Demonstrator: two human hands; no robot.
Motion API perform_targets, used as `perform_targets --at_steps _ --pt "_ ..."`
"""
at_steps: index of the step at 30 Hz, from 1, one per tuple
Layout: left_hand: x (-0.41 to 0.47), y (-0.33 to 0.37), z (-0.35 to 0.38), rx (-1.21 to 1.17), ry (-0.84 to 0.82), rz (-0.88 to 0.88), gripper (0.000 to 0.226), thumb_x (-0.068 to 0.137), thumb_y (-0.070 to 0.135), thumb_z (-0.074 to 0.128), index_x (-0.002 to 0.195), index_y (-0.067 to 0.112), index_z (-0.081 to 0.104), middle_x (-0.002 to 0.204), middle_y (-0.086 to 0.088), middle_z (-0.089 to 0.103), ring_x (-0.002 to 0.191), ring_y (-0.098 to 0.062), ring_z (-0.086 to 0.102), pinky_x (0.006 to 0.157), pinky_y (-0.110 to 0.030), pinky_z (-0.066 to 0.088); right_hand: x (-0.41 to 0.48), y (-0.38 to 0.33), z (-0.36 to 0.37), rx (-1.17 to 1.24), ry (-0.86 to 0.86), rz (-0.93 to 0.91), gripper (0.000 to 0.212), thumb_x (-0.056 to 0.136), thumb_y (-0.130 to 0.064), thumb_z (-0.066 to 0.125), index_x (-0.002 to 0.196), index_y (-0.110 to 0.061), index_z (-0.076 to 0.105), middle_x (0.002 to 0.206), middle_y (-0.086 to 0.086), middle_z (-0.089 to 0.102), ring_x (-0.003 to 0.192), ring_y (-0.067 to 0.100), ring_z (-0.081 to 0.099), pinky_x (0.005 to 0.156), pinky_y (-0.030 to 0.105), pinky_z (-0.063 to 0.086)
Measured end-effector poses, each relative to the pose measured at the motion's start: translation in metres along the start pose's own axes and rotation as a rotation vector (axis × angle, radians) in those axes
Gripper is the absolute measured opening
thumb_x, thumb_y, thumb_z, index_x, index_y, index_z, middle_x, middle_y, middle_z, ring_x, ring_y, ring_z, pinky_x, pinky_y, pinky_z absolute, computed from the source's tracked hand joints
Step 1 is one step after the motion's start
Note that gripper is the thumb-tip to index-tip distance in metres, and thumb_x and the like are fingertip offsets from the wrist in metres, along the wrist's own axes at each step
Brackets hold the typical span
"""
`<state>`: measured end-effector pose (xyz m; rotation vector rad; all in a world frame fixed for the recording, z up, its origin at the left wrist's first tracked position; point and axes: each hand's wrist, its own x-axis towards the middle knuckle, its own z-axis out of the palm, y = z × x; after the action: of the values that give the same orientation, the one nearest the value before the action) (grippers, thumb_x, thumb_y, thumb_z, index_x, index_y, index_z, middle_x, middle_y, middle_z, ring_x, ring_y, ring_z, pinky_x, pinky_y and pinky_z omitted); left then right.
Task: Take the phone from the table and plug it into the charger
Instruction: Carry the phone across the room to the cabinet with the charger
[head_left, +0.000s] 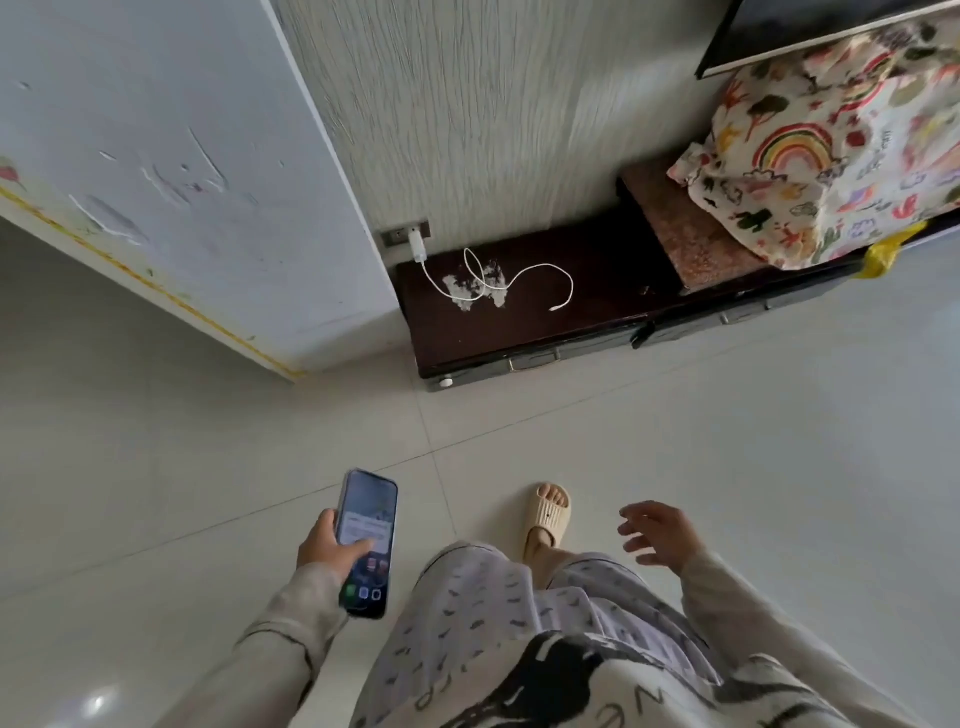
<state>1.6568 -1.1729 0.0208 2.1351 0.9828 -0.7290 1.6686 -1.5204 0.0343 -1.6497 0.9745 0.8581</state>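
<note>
My left hand (326, 548) holds the phone (368, 540) low over the floor, screen lit and facing up, thumb across the screen. My right hand (658, 532) hangs free at the lower right, fingers spread, holding nothing. Ahead, a white charger plug (417, 244) sits in a wall socket (405, 234). Its white cable (498, 278) lies in loops on the dark low cabinet (597, 306), with the loose connector end (557, 308) toward the cabinet's front.
A white scuffed door or panel (171, 182) stands on the left. A patterned cloth bundle (831, 156) lies on the cabinet's right part, under a dark screen (810, 36). Pale tiled floor (727, 441) lies between me and the cabinet. My slippered foot (548, 514) is forward.
</note>
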Motion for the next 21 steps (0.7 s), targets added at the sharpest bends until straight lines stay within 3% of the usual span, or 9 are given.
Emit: perform_targets --at_steps 3,5,8,11,12,15,18,21 --pt "0.005 0.007 0.009 -0.068 0.049 -0.061 0.039 0.076 0.004 0.07 0.063 0.021 0.037 0.113 -0.026 0.063 0.102 -0.038 0.059 0.077 -0.035 0.04 0.018 -0.036 -0.015 -0.092 -0.071 -0.054 0.02 0.094 0.0 0.041 0.107 0.003 0.056 0.065 0.005 0.052 0.051 0.016 0.046 0.041 0.018 0.034" --pt "0.009 0.017 0.011 -0.081 0.07 -0.093 0.04 0.076 0.004 0.07 0.063 0.021 0.036 0.114 -0.028 0.062 0.104 -0.039 0.058 0.083 -0.038 0.041 0.029 -0.056 -0.021 -0.161 -0.091 -0.074 0.027 0.094 0.0 0.04 0.114 0.009 0.055 0.066 0.004 0.052 0.052 0.016 0.047 0.044 0.02 0.035" --pt "0.014 0.031 0.014 -0.096 0.075 -0.127 0.027 0.076 0.002 0.069 0.081 0.008 0.044 0.116 -0.028 0.062 0.107 -0.04 0.058 0.09 -0.04 0.042 0.04 -0.081 -0.026 -0.211 -0.102 -0.072 0.029 0.093 0.002 0.039 0.117 0.012 0.054 0.066 0.003 0.052 0.052 0.015 0.046 0.046 0.02 0.034" --pt "0.021 0.045 0.015 -0.104 0.048 -0.141 0.03 0.076 0.003 0.069 0.1 -0.002 0.052 0.118 -0.028 0.061 0.108 -0.04 0.057 0.092 -0.04 0.043 0.053 -0.085 -0.027 -0.222 -0.1 -0.044 0.029 0.093 0.001 0.04 0.116 0.011 0.055 0.066 0.003 0.052 0.052 0.015 0.046 0.044 0.02 0.034" --pt "0.022 0.053 0.014 -0.105 0.036 -0.13 0.031 0.076 0.003 0.069 0.102 -0.004 0.053 0.118 -0.028 0.061 0.108 -0.04 0.057 0.091 -0.04 0.043 0.054 -0.085 -0.025 -0.213 -0.101 -0.041 0.028 0.093 0.001 0.04 0.115 0.01 0.055 0.066 0.004 0.052 0.052 0.016 0.046 0.044 0.019 0.034" --pt "0.07 0.102 -0.005 -0.151 0.053 -0.119 0.022 0.076 0.002 0.068 0.081 0.008 0.048 0.116 -0.028 0.062 0.105 -0.039 0.059 0.087 -0.037 0.043 0.087 -0.127 -0.013 -0.191 -0.112 0.015 0.022 0.094 0.001 0.039 0.107 0.002 0.056 0.065 0.005 0.051 0.049 0.016 0.046 0.038 0.016 0.035" --pt "0.072 0.133 -0.004 -0.109 0.011 -0.072 0.029 0.077 0.006 0.068 0.087 0.009 0.041 0.116 -0.025 0.062 0.104 -0.038 0.059 0.083 -0.035 0.043 0.085 -0.123 -0.022 -0.175 -0.079 0.093 0.014 0.094 0.003 0.037 0.092 -0.003 0.05 0.064 0.008 0.048 0.028 0.009 0.05 0.027 0.008 0.031" --pt "0.084 0.162 -0.004 -0.151 -0.029 -0.044 0.029 0.076 0.009 0.068 0.09 0.01 0.043 0.115 -0.023 0.064 0.103 -0.036 0.061 0.082 -0.034 0.045 0.093 -0.116 -0.026 -0.191 -0.096 0.148 0.021 0.095 0.003 0.037 0.078 -0.005 0.047 0.063 0.011 0.045 0.016 0.002 0.043 0.025 0.006 0.028"
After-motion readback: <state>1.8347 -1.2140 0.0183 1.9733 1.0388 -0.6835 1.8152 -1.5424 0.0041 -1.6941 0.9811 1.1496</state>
